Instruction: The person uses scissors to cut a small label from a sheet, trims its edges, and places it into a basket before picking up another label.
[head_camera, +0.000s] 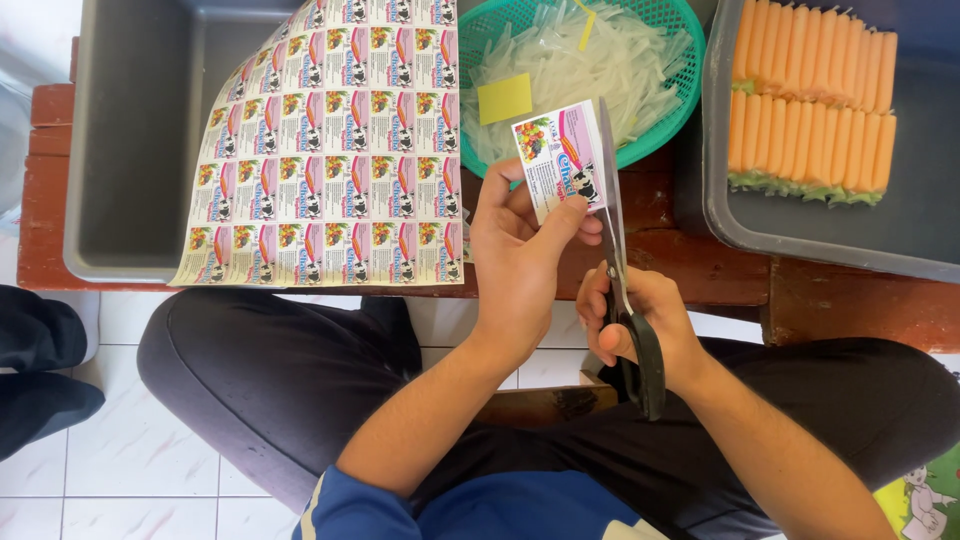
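Right now a small printed label (558, 160), white and pink with a fruit picture, is pinched between the thumb and fingers of the left hand (520, 262), which holds it up above the edge of the wooden table (700, 265). The right edge of the label lies against the blades of a pair of scissors (622, 270), which stand almost upright and look close to shut along that edge. The right hand (640, 325) is closed around the black handles of the scissors, just below and to the right of the left hand, with the two hands nearly touching.

Beyond the left hand's fingertips sits a green mesh basket (655, 130) filled with clear plastic strips (590, 75), with a yellow square of paper (505, 98) lying on them. To the left of the left hand, a large sheet of the same labels (340, 150), still uncut and printed in rows, hangs partly over the table edge and partly rests in a grey plastic tub (130, 140). Farther out past the right hand, a second grey tray (800, 235) holds two rows of orange sticks (810, 100) packed side by side, the lower row showing green at its ends.

Below both hands are the person's dark trousers (280, 380), a blue sleeve (380, 510) and a white tiled floor (120, 460).
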